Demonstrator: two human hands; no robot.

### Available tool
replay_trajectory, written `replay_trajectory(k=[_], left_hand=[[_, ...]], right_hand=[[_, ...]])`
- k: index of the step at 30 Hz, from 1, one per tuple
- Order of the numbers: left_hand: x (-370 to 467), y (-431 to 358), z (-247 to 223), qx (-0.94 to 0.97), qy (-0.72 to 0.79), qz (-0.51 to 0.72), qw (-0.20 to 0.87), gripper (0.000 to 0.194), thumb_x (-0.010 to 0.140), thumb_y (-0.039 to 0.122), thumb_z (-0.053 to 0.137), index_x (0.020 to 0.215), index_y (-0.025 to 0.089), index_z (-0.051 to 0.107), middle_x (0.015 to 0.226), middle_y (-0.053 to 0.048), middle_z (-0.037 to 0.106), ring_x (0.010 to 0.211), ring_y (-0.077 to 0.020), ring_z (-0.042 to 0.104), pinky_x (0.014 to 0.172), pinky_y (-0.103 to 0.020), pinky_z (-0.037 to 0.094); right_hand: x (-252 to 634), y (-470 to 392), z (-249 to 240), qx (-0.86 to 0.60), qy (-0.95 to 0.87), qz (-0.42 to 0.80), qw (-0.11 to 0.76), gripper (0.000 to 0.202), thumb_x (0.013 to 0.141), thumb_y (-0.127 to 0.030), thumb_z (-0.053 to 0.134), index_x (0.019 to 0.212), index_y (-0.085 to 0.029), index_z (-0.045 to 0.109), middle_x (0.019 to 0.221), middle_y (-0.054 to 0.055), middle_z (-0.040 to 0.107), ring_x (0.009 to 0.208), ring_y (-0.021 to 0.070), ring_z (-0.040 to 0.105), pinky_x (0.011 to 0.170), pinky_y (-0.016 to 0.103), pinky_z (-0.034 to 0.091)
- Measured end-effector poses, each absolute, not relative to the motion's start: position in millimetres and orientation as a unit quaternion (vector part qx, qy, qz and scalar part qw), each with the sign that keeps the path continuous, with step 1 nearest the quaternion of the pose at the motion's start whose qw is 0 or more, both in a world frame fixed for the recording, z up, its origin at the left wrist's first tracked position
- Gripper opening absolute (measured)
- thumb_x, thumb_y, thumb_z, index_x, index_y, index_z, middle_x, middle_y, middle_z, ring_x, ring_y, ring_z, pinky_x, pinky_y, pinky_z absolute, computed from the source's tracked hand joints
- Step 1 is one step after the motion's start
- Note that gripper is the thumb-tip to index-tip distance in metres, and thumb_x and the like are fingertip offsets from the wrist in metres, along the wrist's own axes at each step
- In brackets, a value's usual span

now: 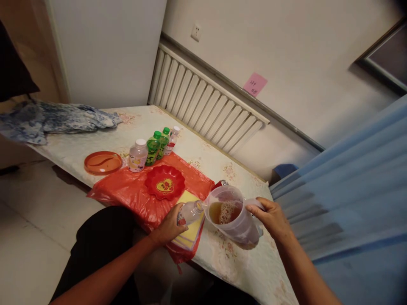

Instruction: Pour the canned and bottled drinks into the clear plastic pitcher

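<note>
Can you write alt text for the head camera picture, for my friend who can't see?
The right hand tilts a plastic pitcher of foamy brown liquid at the mouth of a clear bottle in the left hand. Beyond, on a flowered tablecloth, a scalloped red plate sits on a red plastic bag near four capped bottles.

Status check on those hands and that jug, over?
Left hand gripping clear bottle, mouth at spout of jug. Right hand on jug handle; jug tipped, frothy brown liquid inside. Red can, partly hidden, close behind jug.
</note>
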State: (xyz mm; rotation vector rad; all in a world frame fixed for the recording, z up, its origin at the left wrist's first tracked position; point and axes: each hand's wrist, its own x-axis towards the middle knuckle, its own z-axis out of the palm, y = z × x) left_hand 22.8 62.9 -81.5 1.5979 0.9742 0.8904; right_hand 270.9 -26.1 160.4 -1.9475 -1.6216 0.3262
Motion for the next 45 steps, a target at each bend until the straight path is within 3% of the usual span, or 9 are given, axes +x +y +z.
replay_trajectory(k=[10,23,45], left_hand=[[23,62,-80,0.676,0.398,0.364,0.502,0.073,0.063,0.014,0.063,0.132,0.014,0.041,0.134,-0.014,0.051,0.128,-0.0284,0.047,0.114,-0.045,0.033],[25,62,-84,0.677,0.39,0.38,0.496,0.074,0.061,0.013,0.064,0.131,0.022,0.043,0.132,-0.009,0.053,0.127,-0.0275,0.047,0.113,-0.048,0.033],[24,61,-81,0.668,0.389,0.381,0.506,0.072,0.061,0.014,0.066,0.129,0.02,0.045,0.131,-0.009,0.054,0.126,-0.0277,0.048,0.112,-0.046,0.036]], right_hand=[[268,-23,164,-0.723,-0.624,0.12,0.269,0.042,0.072,-0.052,0.067,0.052,-0.019,0.049,0.052,-0.005,0.035,0.051,0.0101,0.033,0.047,0.023,0.026],[265,-22,171,-0.716,-0.64,0.123,0.253,0.042,0.072,-0.05,0.066,0.051,-0.019,0.047,0.052,-0.005,0.036,0.052,0.0102,0.034,0.047,0.023,0.027],[263,-20,175,-0.718,-0.64,0.128,0.24,0.042,0.072,-0.051,0.066,0.052,-0.019,0.047,0.052,-0.005,0.036,0.052,0.0102,0.034,0.047,0.023,0.026]])
